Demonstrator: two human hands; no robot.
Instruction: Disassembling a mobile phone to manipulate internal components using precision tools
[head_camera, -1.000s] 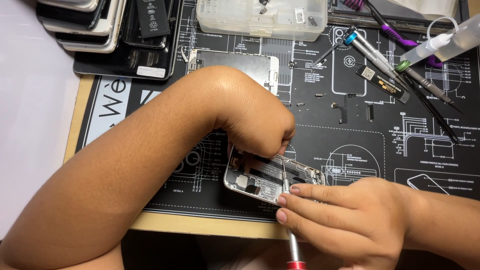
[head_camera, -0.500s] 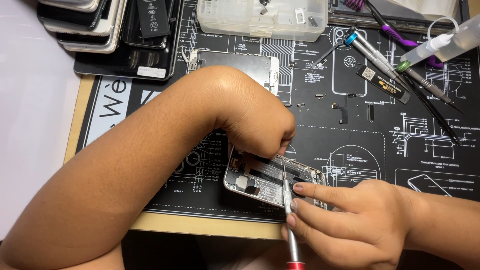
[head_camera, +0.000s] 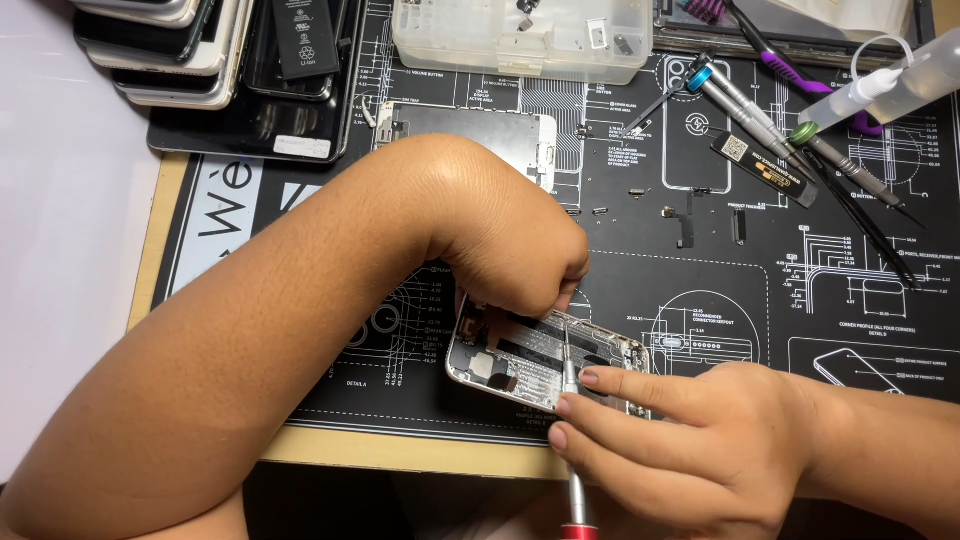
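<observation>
An opened phone body (head_camera: 520, 360) with bare circuitry lies on the black repair mat (head_camera: 700, 300) near its front edge. My left hand (head_camera: 510, 240) bends down over the phone's upper edge, fingers curled against it and holding it still. My right hand (head_camera: 690, 440) grips a thin screwdriver (head_camera: 570, 400) with a silver shaft and red handle end. Its tip stands upright inside the phone's middle. The fingertips of my left hand are hidden behind its knuckles.
A detached phone screen (head_camera: 470, 135) lies behind my left arm. A clear parts box (head_camera: 520, 40) stands at the back. Stacked phones (head_camera: 200, 60) fill the back left. Screwdrivers (head_camera: 750, 105), tweezers, a small bottle (head_camera: 900, 85) and loose small parts lie at the right.
My right hand has shifted very slightly around the screwdriver; the phone and my left hand stay where they were.
</observation>
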